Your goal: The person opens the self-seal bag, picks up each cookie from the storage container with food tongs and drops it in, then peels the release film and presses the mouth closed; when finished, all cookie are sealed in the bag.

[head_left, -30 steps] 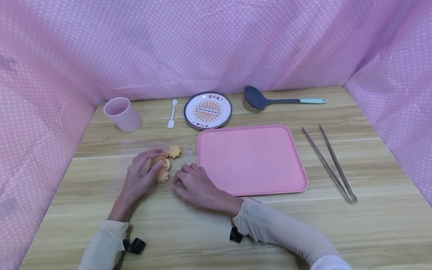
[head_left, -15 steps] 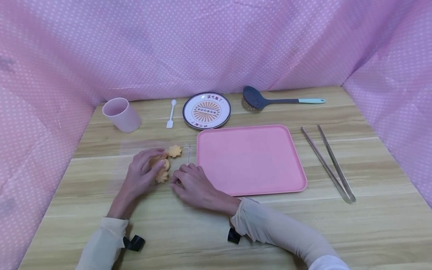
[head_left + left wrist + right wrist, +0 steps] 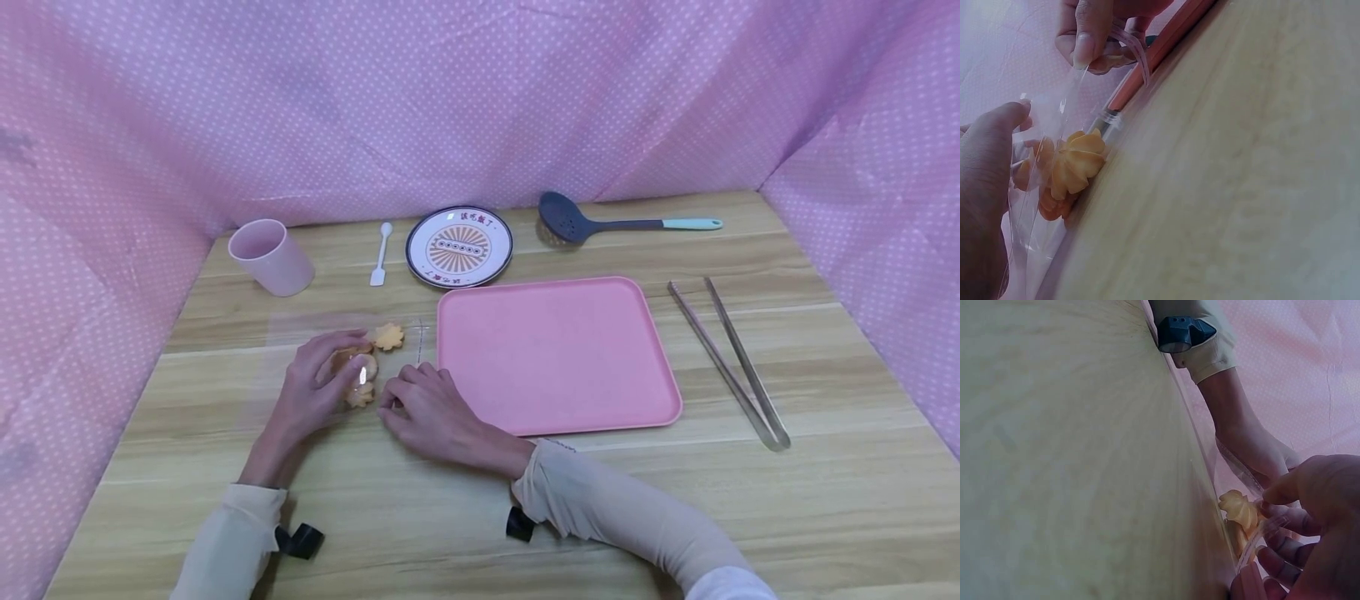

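Clear plastic bag (image 3: 352, 367) flat on the wooden table, just left of a pink tray; nearly invisible from the head view, showing mainly as glints and creases. In the left wrist view, thin transparent film (image 3: 1054, 156) with its edge lifted and pinched. Inside, small orange-yellow cookies (image 3: 375, 354), flower-shaped with ridged swirls, bunched together: one (image 3: 388, 336) toward the far side, others nearer and partly covered. Close up, ridged cookie (image 3: 1077, 164) pressed against the film, another beneath it; also seen edge-on (image 3: 1240, 511).

Cream long sleeves (image 3: 600, 508) ending short of each bare grip, dark wrist-worn strap (image 3: 298, 542) clipped behind each cuff.
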`<state>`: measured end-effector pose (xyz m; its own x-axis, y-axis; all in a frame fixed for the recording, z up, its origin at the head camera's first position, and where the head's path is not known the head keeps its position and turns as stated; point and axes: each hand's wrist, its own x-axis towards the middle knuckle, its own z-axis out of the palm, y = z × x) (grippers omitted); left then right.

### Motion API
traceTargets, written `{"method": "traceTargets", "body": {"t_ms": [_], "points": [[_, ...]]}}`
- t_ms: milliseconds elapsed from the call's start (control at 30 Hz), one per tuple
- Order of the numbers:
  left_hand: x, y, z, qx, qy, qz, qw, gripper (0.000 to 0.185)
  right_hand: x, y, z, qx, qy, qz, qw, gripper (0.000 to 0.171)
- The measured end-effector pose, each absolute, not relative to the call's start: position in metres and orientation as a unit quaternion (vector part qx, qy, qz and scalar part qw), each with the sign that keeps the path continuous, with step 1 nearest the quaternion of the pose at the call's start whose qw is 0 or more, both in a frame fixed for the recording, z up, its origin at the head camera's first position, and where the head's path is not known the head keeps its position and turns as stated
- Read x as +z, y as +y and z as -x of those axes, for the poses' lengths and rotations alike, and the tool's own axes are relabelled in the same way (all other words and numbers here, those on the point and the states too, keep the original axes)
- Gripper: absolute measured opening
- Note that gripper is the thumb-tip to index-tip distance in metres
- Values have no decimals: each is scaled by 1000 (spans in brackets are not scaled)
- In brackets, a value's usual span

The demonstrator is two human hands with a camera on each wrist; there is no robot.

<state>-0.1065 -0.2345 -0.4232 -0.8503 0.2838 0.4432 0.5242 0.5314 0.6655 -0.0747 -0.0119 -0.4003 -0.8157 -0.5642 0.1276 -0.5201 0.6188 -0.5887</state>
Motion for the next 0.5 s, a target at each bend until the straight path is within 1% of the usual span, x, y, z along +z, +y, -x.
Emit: {"method": "traceTargets", "body": {"t_ms": [167,267,367,500], "points": [[-418,-235,109,-419,-865,240,139,29,-401,-11,75,-319,898,301,33,8],[-412,-236,112,-415,-870,237,121,27,-402,-11,75,-320,898,302,28,8],[-402,-236,118,-403,-884,224,78,25,-403,-11,75,-319,897,305,23,8],[-384,-230,133,-360,-908,214,8,34,-403,-10,75,-320,896,308,21,8]]}}
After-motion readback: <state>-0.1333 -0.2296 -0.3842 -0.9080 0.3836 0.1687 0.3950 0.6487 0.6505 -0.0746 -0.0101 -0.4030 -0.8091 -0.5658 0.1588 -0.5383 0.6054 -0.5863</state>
